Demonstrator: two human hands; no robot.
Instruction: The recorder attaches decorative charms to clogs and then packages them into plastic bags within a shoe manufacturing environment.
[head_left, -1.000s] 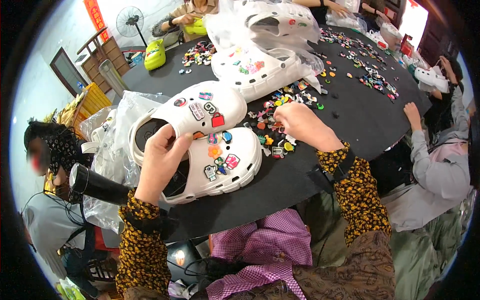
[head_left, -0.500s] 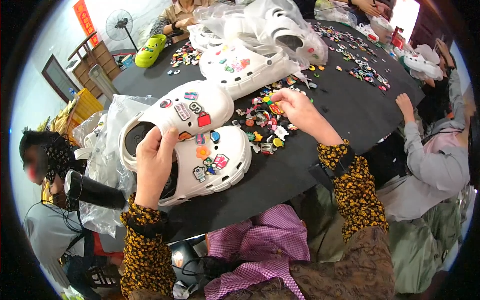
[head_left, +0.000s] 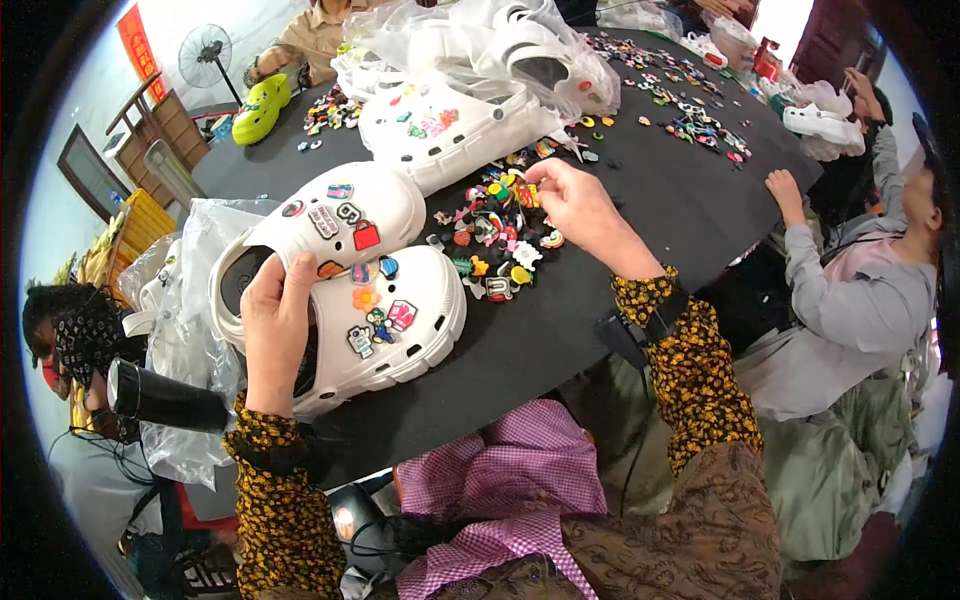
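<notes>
Two white clogs lie side by side on the black table [head_left: 640, 250], each studded with colourful charms. My left hand [head_left: 275, 320] grips the heel end of the near clog [head_left: 400, 325] and also rests against the far clog [head_left: 335, 215]. My right hand [head_left: 575, 205] reaches into a heap of small colourful charms [head_left: 495, 235], its fingertips pinched together over the pile; what they pinch is too small to make out.
More white clogs [head_left: 440, 125] and clear plastic bags [head_left: 500, 40] lie further back, with a lime-green clog [head_left: 258, 108] at the far left. Loose charms [head_left: 690, 115] scatter across the far right. A person in grey [head_left: 860, 290] sits at the right, another person [head_left: 70, 340] at the left.
My right hand has moved up and away into the charm heap. My left hand keeps its hold on the near clog.
</notes>
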